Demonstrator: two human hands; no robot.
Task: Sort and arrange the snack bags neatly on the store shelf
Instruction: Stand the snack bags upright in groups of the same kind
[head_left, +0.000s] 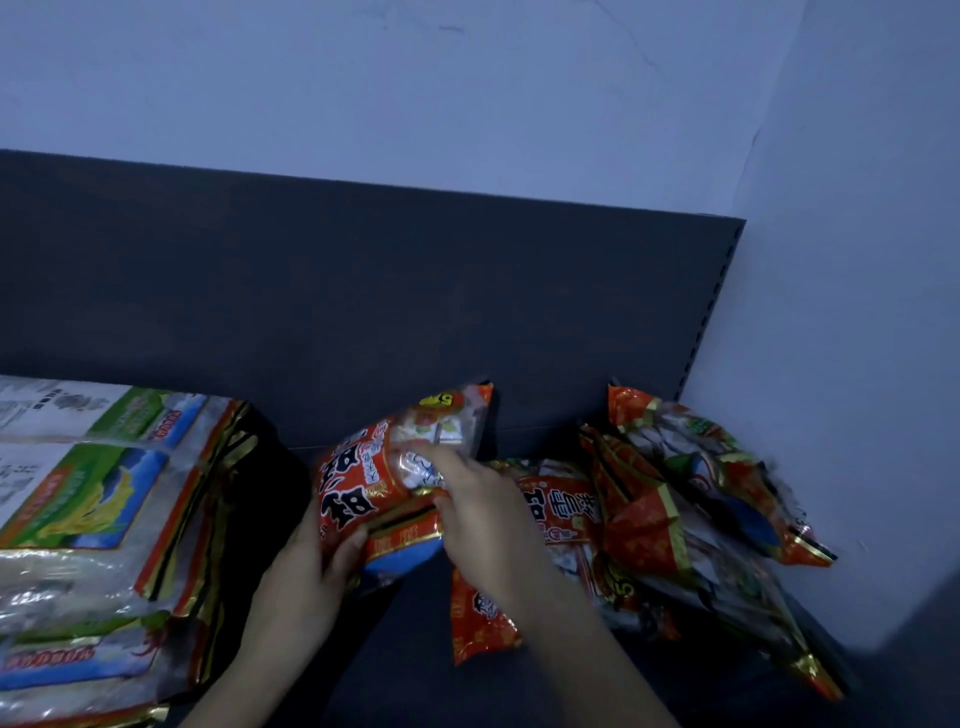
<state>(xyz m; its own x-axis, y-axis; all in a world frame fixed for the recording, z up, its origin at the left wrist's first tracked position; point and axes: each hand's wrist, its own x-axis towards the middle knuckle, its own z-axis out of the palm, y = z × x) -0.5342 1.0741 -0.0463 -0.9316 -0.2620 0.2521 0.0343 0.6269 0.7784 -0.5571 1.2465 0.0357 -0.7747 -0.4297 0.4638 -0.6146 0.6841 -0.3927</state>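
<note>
A red snack bag (384, 462) with black characters is held tilted above the dark shelf (400, 649), near the middle. My left hand (311, 577) grips its lower left edge, thumb on the front. My right hand (478, 514) holds the bag's right side, fingers curled over its clear window. Under my right forearm lies another red bag (558, 512) flat on the shelf. A loose pile of red bags (691, 499) leans against the right wall. On the left stands a stack of green and blue bags (93, 519).
The shelf's dark back panel (363, 291) rises behind the bags. A pale wall (831, 312) closes the right side, with a slotted upright (711, 312) at the corner. Between the left stack and the red bags the shelf floor is bare and dark.
</note>
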